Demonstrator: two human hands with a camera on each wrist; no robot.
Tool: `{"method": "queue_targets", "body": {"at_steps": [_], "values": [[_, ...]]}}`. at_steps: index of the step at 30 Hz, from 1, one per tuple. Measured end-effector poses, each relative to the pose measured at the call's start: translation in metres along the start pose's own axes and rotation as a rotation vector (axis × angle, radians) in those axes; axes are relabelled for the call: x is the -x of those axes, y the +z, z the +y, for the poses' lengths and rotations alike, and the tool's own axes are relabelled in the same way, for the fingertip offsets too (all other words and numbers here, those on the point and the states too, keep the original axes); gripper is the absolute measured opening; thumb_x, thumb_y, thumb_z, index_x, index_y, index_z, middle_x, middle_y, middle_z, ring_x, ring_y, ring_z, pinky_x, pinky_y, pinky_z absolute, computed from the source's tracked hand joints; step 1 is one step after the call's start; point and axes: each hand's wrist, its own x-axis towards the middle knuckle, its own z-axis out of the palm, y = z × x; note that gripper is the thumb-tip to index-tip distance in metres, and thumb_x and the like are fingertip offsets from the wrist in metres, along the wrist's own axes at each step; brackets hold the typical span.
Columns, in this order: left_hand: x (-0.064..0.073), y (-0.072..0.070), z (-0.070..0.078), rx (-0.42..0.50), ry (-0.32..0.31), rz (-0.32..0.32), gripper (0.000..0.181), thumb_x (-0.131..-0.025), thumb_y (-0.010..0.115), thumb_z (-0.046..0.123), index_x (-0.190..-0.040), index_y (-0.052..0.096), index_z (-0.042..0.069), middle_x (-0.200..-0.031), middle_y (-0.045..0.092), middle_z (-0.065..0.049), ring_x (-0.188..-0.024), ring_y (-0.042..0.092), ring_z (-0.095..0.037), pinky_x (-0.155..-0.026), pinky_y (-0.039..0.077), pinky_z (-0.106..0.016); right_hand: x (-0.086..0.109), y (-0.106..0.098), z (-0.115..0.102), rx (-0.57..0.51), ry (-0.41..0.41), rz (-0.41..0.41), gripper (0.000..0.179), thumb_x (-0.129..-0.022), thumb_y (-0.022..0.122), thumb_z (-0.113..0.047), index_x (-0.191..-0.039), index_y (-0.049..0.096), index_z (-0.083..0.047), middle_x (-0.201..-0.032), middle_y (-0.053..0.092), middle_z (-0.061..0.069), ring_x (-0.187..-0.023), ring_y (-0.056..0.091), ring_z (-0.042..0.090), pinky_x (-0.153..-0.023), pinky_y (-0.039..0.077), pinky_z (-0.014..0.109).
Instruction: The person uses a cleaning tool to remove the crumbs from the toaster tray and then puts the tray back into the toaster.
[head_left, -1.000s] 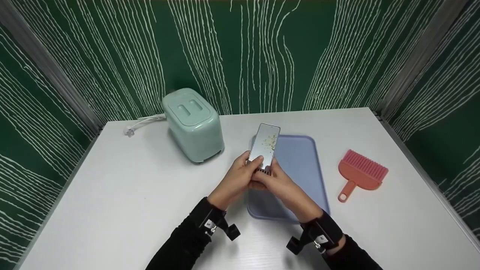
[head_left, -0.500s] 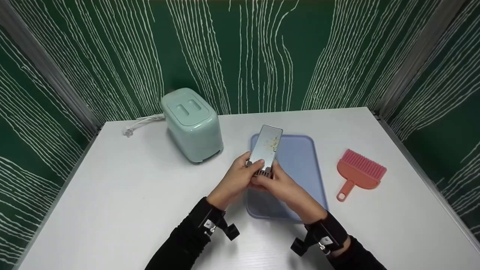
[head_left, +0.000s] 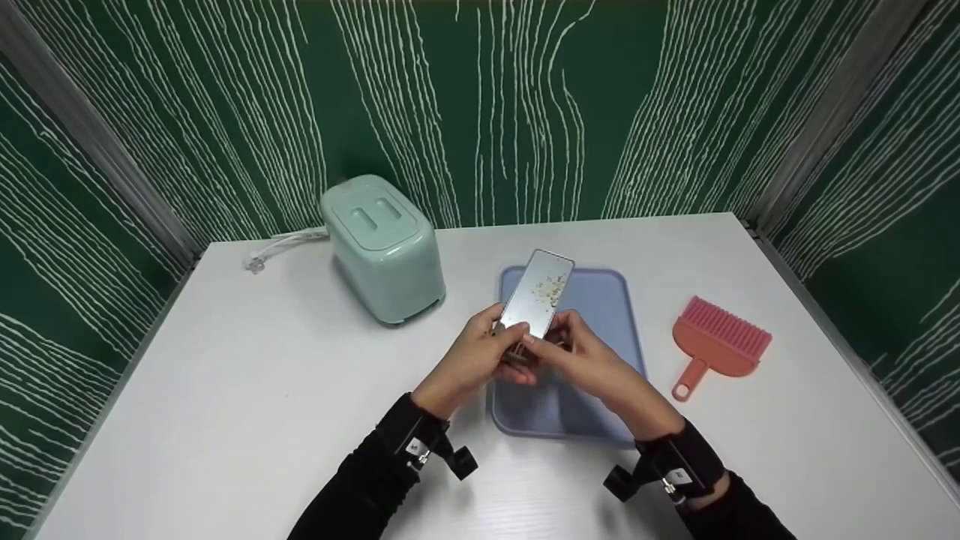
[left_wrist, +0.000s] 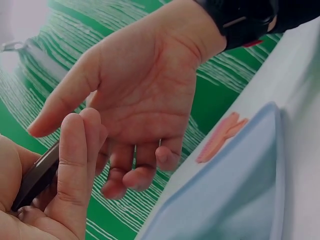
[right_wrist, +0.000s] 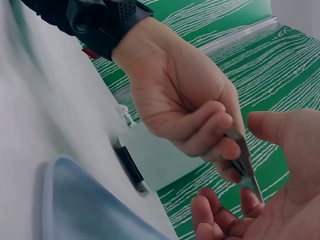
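In the head view, my left hand [head_left: 474, 351] grips the lower end of a flat rectangular panel [head_left: 538, 291], phone-like in shape, with its thumb on the front. The panel's silvery face carries yellowish specks, and its lower end is dark and slotted. My right hand [head_left: 589, 361] is at the lower right side of the panel, thumb near its bottom edge. The right wrist view shows the panel edge-on [right_wrist: 245, 157], its thin tip close to the right fingers [right_wrist: 212, 215]. From the left wrist, the right hand [left_wrist: 145, 95] appears with loosely bent fingers and its thumb apart.
A blue tray [head_left: 525, 431] lies on the white table [head_left: 262, 405] below the hands. A mint toaster [head_left: 386, 255] stands back left, its cord and plug [head_left: 256, 262] beside it. To the right lies a red-orange brush [head_left: 716, 349]. Green walls enclose the back and sides.
The right hand has loosened from the panel's lower end and shifted right, its fingers spreading. The panel has tilted slightly to the right in the left hand, which stays in place.
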Motion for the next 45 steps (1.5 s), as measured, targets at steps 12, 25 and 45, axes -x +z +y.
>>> {"method": "queue_targets", "body": {"at_steps": [12, 25, 45], "values": [[0.001, -0.003, 0.001, -0.021, 0.001, -0.021, 0.038, -0.112, 0.055, 0.015, -0.148, 0.050, 0.004, -0.077, 0.077, -0.013, -0.061, 0.077, -0.017, -0.056, 0.063, -0.027, 0.006, -0.058, 0.006, 0.245, -0.010, 0.095, 0.044, -0.111, 0.059, -0.040, -0.130, 0.044, -0.004, -0.109, 0.072, 0.013, -0.089, 0.068, 0.017, -0.086, 0.052, 0.035], [0.000, -0.003, -0.001, -0.011, -0.012, -0.032, 0.035, -0.112, 0.053, 0.011, -0.146, 0.050, 0.002, -0.077, 0.077, -0.012, -0.067, 0.078, -0.019, -0.057, 0.064, -0.027, 0.024, -0.134, 0.026, 0.362, 0.155, 0.135, 0.062, -0.109, 0.055, -0.054, -0.137, 0.034, -0.002, -0.108, 0.061, 0.011, -0.093, 0.064, 0.021, -0.064, 0.059, 0.034], [0.000, -0.003, 0.000, -0.022, -0.005, -0.025, 0.038, -0.112, 0.054, 0.013, -0.148, 0.051, 0.003, -0.077, 0.077, -0.012, -0.066, 0.078, -0.021, -0.055, 0.063, -0.027, 0.040, -0.188, 0.071, 0.583, 0.363, -0.066, 0.052, -0.109, 0.055, -0.052, -0.078, 0.066, -0.012, -0.067, 0.054, -0.005, -0.066, 0.045, 0.012, -0.058, 0.036, 0.027]]}}
